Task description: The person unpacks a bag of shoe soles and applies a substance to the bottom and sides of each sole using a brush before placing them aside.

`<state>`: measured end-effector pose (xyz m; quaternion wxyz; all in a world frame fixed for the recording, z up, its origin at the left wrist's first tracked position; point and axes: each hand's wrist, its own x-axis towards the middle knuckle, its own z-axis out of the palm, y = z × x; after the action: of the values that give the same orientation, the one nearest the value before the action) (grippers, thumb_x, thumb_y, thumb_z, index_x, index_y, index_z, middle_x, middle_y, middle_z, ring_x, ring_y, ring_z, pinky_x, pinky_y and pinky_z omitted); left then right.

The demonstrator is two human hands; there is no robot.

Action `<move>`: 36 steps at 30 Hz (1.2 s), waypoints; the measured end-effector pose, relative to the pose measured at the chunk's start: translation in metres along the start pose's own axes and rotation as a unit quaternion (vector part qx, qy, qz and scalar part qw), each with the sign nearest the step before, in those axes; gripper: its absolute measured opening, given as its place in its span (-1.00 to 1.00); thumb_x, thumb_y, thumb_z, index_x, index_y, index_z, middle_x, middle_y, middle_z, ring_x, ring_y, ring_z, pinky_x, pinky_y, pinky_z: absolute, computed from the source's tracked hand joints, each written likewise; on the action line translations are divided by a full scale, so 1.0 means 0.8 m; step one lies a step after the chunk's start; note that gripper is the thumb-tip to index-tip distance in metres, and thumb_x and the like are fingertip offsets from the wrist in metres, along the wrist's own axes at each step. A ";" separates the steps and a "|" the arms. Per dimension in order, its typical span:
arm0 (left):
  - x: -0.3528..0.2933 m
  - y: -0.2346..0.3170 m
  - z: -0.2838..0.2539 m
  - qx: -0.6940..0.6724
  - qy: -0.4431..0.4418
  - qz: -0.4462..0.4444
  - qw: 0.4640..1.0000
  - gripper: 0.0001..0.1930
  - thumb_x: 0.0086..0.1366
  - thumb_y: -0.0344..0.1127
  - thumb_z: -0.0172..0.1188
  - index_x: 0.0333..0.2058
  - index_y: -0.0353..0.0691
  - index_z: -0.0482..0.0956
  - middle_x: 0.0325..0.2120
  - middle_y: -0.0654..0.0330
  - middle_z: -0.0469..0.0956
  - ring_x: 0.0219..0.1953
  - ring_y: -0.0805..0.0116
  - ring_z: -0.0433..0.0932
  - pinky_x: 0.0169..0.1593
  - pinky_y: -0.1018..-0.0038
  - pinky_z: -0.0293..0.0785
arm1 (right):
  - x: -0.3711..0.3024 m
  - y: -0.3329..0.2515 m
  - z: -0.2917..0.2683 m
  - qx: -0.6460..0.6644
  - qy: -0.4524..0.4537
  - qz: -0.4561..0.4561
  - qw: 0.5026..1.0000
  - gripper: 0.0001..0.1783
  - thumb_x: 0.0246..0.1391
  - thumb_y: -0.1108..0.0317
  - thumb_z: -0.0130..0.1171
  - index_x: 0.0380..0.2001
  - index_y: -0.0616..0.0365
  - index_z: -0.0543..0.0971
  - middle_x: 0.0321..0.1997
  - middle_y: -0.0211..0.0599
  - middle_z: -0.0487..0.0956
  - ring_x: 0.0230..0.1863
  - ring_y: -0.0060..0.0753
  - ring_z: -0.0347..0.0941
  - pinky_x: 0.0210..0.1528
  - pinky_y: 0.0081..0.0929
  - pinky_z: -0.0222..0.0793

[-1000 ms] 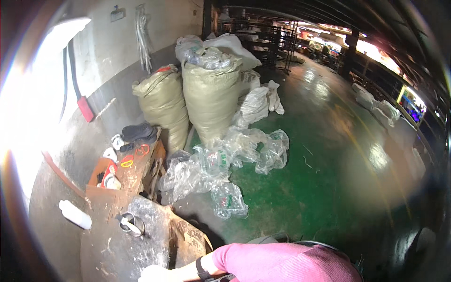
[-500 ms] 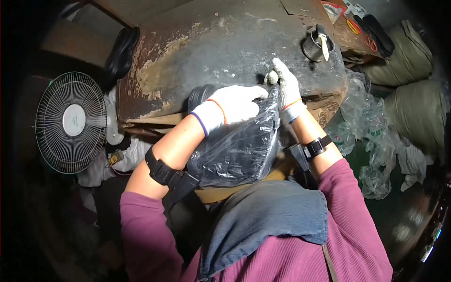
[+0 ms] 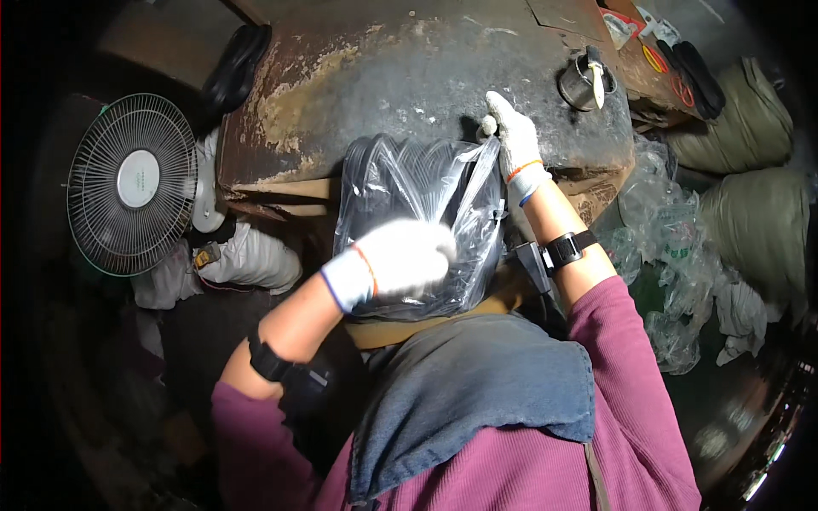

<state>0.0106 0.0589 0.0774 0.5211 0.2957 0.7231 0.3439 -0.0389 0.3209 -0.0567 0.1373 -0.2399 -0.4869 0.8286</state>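
Note:
Before me is a clear plastic bag (image 3: 487,221) around a bundle of black, ribbed, curved pieces (image 3: 383,170), whose exact kind I cannot make out. My right hand (image 3: 515,140), in a white knit glove, pinches the bag's upper right corner between bent thumb and fingers. My left hand (image 3: 405,260), gloved the same way, is over the bag's lower middle. Motion smears its fingers, so whether they grip the film is unclear. Folds in the plastic run down from the top toward this hand.
The worn dark table (image 3: 409,85) lies beyond the bag. On its right stands a metal cup (image 3: 578,89) with a brush (image 3: 598,85). A fan (image 3: 136,183) is at left. Loose clear plastic (image 3: 673,230) and olive bundles (image 3: 758,213) lie at right.
My left hand has moved from the bag's top down toward my body, uncovering the black pieces' upper end. My right hand stays at the bag's corner.

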 end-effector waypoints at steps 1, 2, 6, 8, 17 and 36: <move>-0.021 -0.016 0.014 -0.110 -0.060 -0.033 0.992 -0.64 0.27 -0.42 0.10 0.03 -0.22 0.63 -0.54 0.14 0.62 -0.57 0.37 0.64 -0.39 0.38 0.60 | 0.000 0.000 0.002 -0.003 -0.011 -0.007 1.000 -0.62 0.32 0.06 0.34 -0.40 0.19 0.72 -0.51 -0.41 0.61 -0.49 -0.55 0.44 -0.36 -0.45 0.34; -0.043 -0.011 0.031 -0.017 -0.023 -0.075 0.997 -0.59 0.26 -0.40 0.09 0.09 -0.17 0.62 -0.55 0.11 0.62 -0.56 0.35 0.64 -0.36 0.38 0.60 | -0.006 -0.004 0.009 0.033 -0.007 0.051 0.998 -0.57 0.32 0.02 0.32 -0.45 0.17 0.70 -0.51 -0.42 0.60 -0.49 -0.55 0.42 -0.36 -0.46 0.32; -0.106 -0.033 0.054 0.169 0.095 -0.062 0.979 -0.49 0.26 -0.31 0.07 0.21 -0.02 0.57 -0.58 0.07 0.60 -0.52 0.22 0.67 -0.28 0.32 0.62 | -0.020 -0.032 0.019 -0.196 -0.140 0.057 0.969 -0.53 0.26 -0.06 0.34 -0.40 0.19 0.73 -0.37 -0.33 0.68 -0.34 -0.49 0.53 -0.21 -0.43 0.41; -0.110 -0.022 0.066 0.275 0.129 -0.048 0.952 -0.56 0.26 -0.32 0.10 0.13 -0.01 0.61 -0.57 0.10 0.59 -0.50 0.12 0.66 -0.27 0.24 0.64 | -0.025 -0.063 0.034 -0.464 -0.237 -0.044 0.853 -0.38 0.14 -0.17 0.40 -0.06 0.22 0.72 -0.07 -0.10 0.74 -0.01 -0.22 0.63 0.11 -0.33 0.48; -0.033 0.057 0.060 0.396 0.212 0.312 0.837 -0.85 0.24 -0.23 0.23 -0.50 -0.07 0.56 -0.42 0.20 0.60 -0.50 0.26 0.61 -0.41 0.32 0.58 | -0.083 -0.136 0.071 -0.787 -0.356 -0.035 0.502 -0.18 -0.04 -0.06 0.35 0.28 0.13 0.53 0.05 0.18 0.68 0.11 0.20 0.63 0.17 -0.03 0.55; 0.162 0.031 -0.075 0.476 0.398 -0.167 0.766 -0.68 0.34 -0.07 0.11 -0.07 0.15 0.79 0.10 0.21 0.67 0.20 0.17 0.62 0.23 -0.03 0.46 | -0.042 -0.073 0.004 -0.729 -0.096 -0.151 0.661 -0.64 0.19 0.18 0.04 -0.12 0.11 0.70 -0.04 0.06 0.71 0.08 0.18 0.61 0.16 -0.03 0.49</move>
<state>-0.0817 0.1642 0.0392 0.0280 0.2176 0.9744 -0.0502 -0.0127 0.3315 0.0042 -0.0060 -0.1059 -0.9750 0.1954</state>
